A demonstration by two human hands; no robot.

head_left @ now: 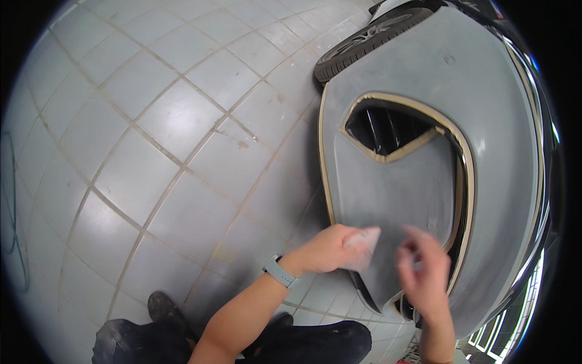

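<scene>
My left hand (pixel 330 250) is closed on a pale, pinkish-white folded sheet (pixel 370 241); whether it is paper or cloth I cannot make out. The sheet's tip points toward the lower part of a grey car bumper (pixel 394 188). To its right, my right hand (pixel 424 267) is lifted over the bumper's lower end, blurred by motion. Its fingers are bent and apart, and nothing shows between them. Tan masking tape (pixel 418 101) edges the bumper's recess and the dark grille opening (pixel 388 127). The bumper's surface looks dull and matt, with hazy patches.
A car wheel (pixel 376 39) stands beyond the bumper at the top. Grey floor tiles (pixel 151 164) spread to the left. My knees (pixel 315 343) and a dark shoe (pixel 163 306) are at the bottom. A thin hose or cable (pixel 12 206) lies at the far left.
</scene>
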